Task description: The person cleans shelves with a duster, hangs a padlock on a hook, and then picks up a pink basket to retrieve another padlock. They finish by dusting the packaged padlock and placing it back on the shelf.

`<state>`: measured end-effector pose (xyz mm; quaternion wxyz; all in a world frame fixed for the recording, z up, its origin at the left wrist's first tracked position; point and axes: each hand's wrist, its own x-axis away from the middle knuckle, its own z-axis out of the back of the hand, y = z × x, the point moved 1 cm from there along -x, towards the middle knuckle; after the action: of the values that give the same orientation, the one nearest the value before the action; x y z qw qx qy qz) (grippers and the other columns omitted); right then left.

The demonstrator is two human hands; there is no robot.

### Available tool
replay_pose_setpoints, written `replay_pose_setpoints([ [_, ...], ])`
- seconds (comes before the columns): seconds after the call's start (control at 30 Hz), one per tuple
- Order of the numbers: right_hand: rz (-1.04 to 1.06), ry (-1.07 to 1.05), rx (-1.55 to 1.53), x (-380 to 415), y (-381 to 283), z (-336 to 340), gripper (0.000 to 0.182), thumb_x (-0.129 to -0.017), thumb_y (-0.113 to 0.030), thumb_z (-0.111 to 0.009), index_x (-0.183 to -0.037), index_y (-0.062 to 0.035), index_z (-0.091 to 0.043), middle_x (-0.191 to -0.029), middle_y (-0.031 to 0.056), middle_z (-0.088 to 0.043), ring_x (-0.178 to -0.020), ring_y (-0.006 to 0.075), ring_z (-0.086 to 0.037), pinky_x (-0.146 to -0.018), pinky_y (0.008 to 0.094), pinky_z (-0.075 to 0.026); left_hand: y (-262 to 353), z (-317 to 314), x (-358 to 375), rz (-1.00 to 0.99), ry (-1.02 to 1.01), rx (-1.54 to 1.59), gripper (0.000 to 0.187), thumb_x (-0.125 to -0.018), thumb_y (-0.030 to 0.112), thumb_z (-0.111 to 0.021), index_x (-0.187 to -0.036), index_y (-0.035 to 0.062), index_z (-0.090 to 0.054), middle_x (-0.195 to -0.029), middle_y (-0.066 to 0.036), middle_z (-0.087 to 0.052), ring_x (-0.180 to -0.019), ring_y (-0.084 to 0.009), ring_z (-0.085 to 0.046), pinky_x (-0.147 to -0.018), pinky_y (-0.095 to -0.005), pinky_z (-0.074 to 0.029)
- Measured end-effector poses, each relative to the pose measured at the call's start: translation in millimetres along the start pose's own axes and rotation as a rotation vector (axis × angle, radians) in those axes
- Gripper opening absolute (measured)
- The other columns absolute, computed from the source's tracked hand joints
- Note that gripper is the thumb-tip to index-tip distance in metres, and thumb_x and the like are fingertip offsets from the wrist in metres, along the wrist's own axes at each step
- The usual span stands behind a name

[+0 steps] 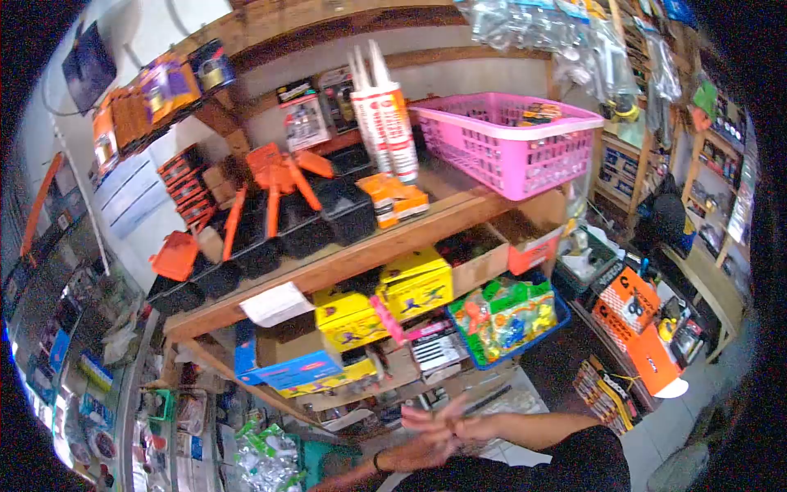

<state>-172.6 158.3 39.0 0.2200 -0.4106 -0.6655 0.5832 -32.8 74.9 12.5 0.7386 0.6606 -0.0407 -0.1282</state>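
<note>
head view: both hands are low in the frame, in front of the lower shelves. the left hand (425, 443) comes in from the lower left, its forearm slanting upward and a dark band (377, 462) at the wrist. the right hand (469, 428) comes in from the right, forearm nearly level, below a black sleeve (586, 459). the hands meet and overlap. several fingers are extended and spread, pointing mostly left and upward, but motion blur covers this area, so i cannot tell which hand they belong to, how far each hand is open, or whether either has hold of anything.

nearest items: the blue basket (537, 341), filled with bright packets (508, 316), sits above the hands in the frame, apart from them. just left of it is a white box (438, 348) with dark stripes. further left are yellow boxes (416, 287) and an open blue box (299, 373).

upper shelf (377, 246): a pink basket (484, 156) stands at the right, upright sealant tubes (385, 131) left of it, then black bins (305, 238) with orange tools (272, 176).
</note>
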Motion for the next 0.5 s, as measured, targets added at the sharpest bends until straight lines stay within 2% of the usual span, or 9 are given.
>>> replay_pose_setpoints([
  [0.03, -0.100, -0.056, -0.147, 22.6, 3.1, -8.8, 0.085, -0.077, -0.068, -0.021, -0.135, -0.0057, -0.014, -0.141, 0.0128, 0.003, -0.128, 0.0291, -0.010, -0.099, 0.0423, -0.018, -16.3, -12.9, -8.6, 0.076, -0.098, 0.100, 0.084, -0.078, 0.053, -0.047, -0.134, 0.0033, -0.010, -0.139, -0.021, 0.005, -0.129, -0.0315, -0.004, -0.102, -0.0401, -0.010],
  [0.07, -0.112, -0.043, -0.163, 40.9, 4.7, -10.9, 0.085, -0.077, -0.068, -0.021, -0.135, -0.0057, -0.014, -0.141, 0.0128, 0.003, -0.128, 0.0291, -0.010, -0.099, 0.0423, -0.018, -26.4, -20.1, -16.3, 0.073, -0.102, 0.122, 0.084, -0.078, 0.053, -0.047, -0.134, 0.0033, -0.010, -0.139, -0.021, 0.005, -0.129, -0.0315, -0.004, -0.102, -0.0401, -0.010],
  [0.13, -0.134, -0.029, -0.307, 72.9, 13.2, -19.4, 0.080, -0.077, -0.065, -0.025, -0.131, -0.0059, -0.019, -0.135, 0.0122, -0.006, -0.122, 0.0273, -0.016, -0.096, 0.0407, -0.021, -27.5, -40.8, -23.1, 0.054, -0.499, 0.637, 0.094, -0.076, 0.060, -0.044, -0.133, -0.0013, -0.001, -0.139, -0.019, 0.012, -0.129, -0.0251, -0.005, -0.102, -0.0345, -0.012],
  [0.17, -0.138, -0.023, -0.391, 85.6, 20.9, -28.2, 0.078, -0.077, -0.064, -0.027, -0.129, -0.0060, -0.021, -0.132, 0.0119, -0.010, -0.119, 0.0264, -0.020, -0.094, 0.0399, -0.023, -22.5, -52.5, -34.5, 0.062, -0.493, 0.672, 0.094, -0.076, 0.060, -0.044, -0.133, -0.0013, -0.001, -0.139, -0.019, 0.012, -0.129, -0.0251, -0.005, -0.102, -0.0345, -0.012],
  [0.23, -0.132, -0.019, -0.550, 101.1, 35.6, -45.5, 0.073, -0.078, -0.061, -0.031, -0.126, -0.0062, -0.027, -0.126, 0.0113, -0.019, -0.113, 0.0246, -0.026, -0.091, 0.0383, -0.027, 34.2, -61.6, -75.6, -0.403, -0.755, -0.059, 0.096, -0.076, 0.066, -0.034, -0.132, -0.0044, 0.001, -0.139, -0.015, 0.013, -0.129, -0.0218, -0.008, -0.101, -0.0315, -0.014],
  [0.27, -0.124, -0.020, -0.610, 103.5, 39.7, -48.5, 0.071, -0.078, -0.060, -0.034, -0.124, -0.0063, -0.029, -0.123, 0.0109, -0.023, -0.110, 0.0237, -0.029, -0.090, 0.0375, -0.029, -3.7, -67.7, -68.2, -0.330, -0.710, 0.099, 0.102, -0.072, 0.073, -0.027, -0.133, -0.0024, 0.002, -0.140, -0.012, 0.012, -0.129, -0.0213, -0.008, -0.100, -0.0353, -0.016],
  [0.3, -0.126, -0.019, -0.663, 106.8, 41.3, -49.5, 0.069, -0.078, -0.059, -0.036, -0.122, -0.0064, -0.032, -0.120, 0.0106, -0.028, -0.107, 0.0228, -0.032, -0.088, 0.0367, -0.031, -4.3, -73.0, -69.7, -0.332, -0.708, 0.103, 0.102, -0.072, 0.073, -0.027, -0.133, -0.0024, 0.002, -0.140, -0.012, 0.012, -0.129, -0.0213, -0.008, -0.100, -0.0353, -0.016],
  [0.5, -0.157, -0.001, -0.932, 112.6, 58.1, -51.5, 0.055, -0.079, -0.051, -0.048, -0.111, -0.0070, -0.047, -0.102, 0.0088, -0.054, -0.090, 0.0175, -0.052, -0.079, 0.0319, -0.042, -1.6, -92.7, -65.8, -0.122, -0.533, 1.196, 0.084, -0.076, 0.065, -0.033, -0.134, 0.0080, -0.012, -0.139, -0.007, -0.017, -0.126, -0.0260, -0.019, -0.096, -0.0469, -0.026],
])
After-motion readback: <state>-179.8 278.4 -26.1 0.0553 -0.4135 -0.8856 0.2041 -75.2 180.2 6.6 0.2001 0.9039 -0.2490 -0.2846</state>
